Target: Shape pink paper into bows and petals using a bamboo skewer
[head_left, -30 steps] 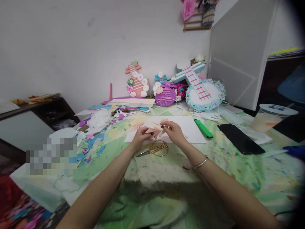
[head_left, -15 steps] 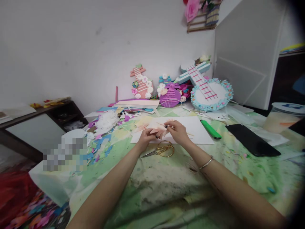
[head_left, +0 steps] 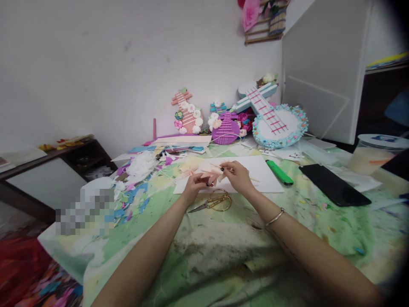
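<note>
Over a white sheet (head_left: 271, 184), my left hand (head_left: 194, 186) pinches the lower left side of a light pink paper piece (head_left: 211, 174) with pointed edges. My right hand (head_left: 237, 175) is closed at the right side of the same piece, and a thin stick seems to pass by its fingertips. Pink paper petals (head_left: 188, 171) lie on the sheet to the left. Gold-handled scissors (head_left: 220, 200) rest just below the hands. A thin wooden stick (head_left: 254, 179) lies right of my right hand.
A green cutter (head_left: 279, 172) and a black phone (head_left: 335, 185) lie to the right, near a lidded tub (head_left: 378, 153). Paper scraps (head_left: 136, 200) and white string (head_left: 140, 166) are at left. Decorated instrument models, one purple (head_left: 225, 130), stand at the back wall.
The view has shifted slightly. The pink paper piece has turned a little between my hands, with both hands still at it.
</note>
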`<state>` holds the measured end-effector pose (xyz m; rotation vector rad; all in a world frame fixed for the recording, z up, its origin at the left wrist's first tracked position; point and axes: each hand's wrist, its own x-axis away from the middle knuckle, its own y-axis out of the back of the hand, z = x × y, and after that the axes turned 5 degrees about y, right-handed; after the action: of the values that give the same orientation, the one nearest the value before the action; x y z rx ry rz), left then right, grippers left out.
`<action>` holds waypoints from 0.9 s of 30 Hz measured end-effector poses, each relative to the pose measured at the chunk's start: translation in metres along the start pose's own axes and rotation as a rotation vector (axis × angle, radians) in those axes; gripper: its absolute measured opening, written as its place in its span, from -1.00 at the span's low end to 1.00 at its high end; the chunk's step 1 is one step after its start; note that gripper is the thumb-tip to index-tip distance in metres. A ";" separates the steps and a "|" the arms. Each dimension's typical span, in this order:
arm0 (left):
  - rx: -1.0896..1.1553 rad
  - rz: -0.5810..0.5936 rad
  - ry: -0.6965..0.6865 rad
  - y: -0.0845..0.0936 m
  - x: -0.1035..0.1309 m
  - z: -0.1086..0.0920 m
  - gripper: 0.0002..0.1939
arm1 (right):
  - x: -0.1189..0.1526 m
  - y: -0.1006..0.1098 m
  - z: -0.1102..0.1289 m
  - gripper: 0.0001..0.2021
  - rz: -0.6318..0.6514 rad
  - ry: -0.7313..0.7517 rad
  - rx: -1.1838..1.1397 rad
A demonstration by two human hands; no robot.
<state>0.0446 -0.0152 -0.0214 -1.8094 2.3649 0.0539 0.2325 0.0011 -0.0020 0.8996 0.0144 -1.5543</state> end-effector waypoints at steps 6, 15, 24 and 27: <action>0.022 0.013 -0.014 0.000 -0.002 0.001 -0.80 | 0.001 0.004 0.001 -0.76 -0.010 -0.032 -0.019; -0.005 0.013 0.007 -0.002 -0.001 -0.002 -0.72 | 0.003 0.008 0.004 -0.73 -0.006 0.002 -0.034; 0.004 0.000 0.012 -0.002 -0.002 -0.002 -0.87 | 0.002 0.006 0.002 -0.72 0.030 -0.007 -0.027; 0.011 0.003 0.008 -0.001 -0.002 0.000 -0.87 | 0.001 0.004 -0.001 -0.72 0.037 0.010 -0.016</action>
<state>0.0465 -0.0138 -0.0206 -1.8041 2.3693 0.0343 0.2367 0.0000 -0.0010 0.8901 0.0172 -1.5136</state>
